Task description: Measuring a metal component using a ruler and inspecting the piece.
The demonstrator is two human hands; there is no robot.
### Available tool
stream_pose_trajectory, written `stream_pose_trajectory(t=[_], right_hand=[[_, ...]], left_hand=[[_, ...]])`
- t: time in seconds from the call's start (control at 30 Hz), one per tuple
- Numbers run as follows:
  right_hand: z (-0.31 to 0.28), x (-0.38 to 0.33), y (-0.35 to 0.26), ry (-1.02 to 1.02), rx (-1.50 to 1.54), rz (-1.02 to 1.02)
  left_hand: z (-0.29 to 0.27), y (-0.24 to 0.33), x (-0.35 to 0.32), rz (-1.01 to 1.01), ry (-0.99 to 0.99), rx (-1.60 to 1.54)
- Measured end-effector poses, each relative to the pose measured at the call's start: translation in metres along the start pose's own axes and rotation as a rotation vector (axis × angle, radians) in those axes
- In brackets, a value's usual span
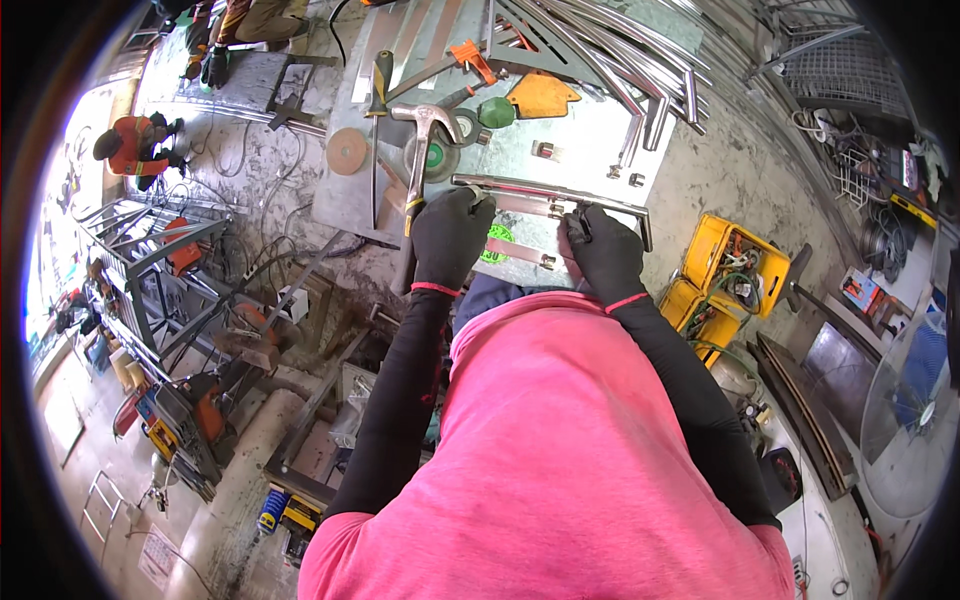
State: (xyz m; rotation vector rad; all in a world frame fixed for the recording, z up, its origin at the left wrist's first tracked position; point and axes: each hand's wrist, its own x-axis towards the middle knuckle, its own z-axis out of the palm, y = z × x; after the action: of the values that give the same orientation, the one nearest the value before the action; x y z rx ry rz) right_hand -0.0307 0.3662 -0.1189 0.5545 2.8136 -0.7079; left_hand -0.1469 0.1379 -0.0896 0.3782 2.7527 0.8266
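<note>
Both my hands wear dark gloves over the near edge of a metal-topped table. My left hand [452, 238] is closed at the left end of a shiny flat metal strip [525, 205]. At the strip's other end, the fingers of my right hand [606, 250] are pinched together on it. Just beyond lies a long metal tube [560, 190] with a bent right end. A claw hammer [426, 125] lies against the left side of my left hand, its dark grip reaching past the table edge. Between my wrists are a second short strip [530, 252] and a green disc [500, 240].
Farther back on the table lie a file [380, 85], an orange clamp [473, 62], a yellow-orange magnet square [542, 96], a brown disc [346, 151] and several steel tubes [640, 60]. A yellow toolbox [735, 265] stands right. A co-worker [138, 148] crouches far left.
</note>
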Motion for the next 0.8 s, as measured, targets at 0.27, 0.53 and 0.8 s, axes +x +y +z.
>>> stream_pose_trajectory(t=[0.27, 0.53, 0.8], right_hand=[[-0.007, -0.002, 0.003, 0.014, 0.049, -0.026], [-0.045, -0.031, 0.047, -0.127, 0.379, 0.178], [-0.055, -0.014, 0.022, -0.403, 1.116, 0.524]], left_hand=[[0.001, -0.003, 0.000, -0.022, -0.012, 0.000], [-0.002, 0.001, -0.005, -0.102, -0.047, 0.034], [-0.014, -0.005, -0.011, -0.052, -0.041, -0.083]])
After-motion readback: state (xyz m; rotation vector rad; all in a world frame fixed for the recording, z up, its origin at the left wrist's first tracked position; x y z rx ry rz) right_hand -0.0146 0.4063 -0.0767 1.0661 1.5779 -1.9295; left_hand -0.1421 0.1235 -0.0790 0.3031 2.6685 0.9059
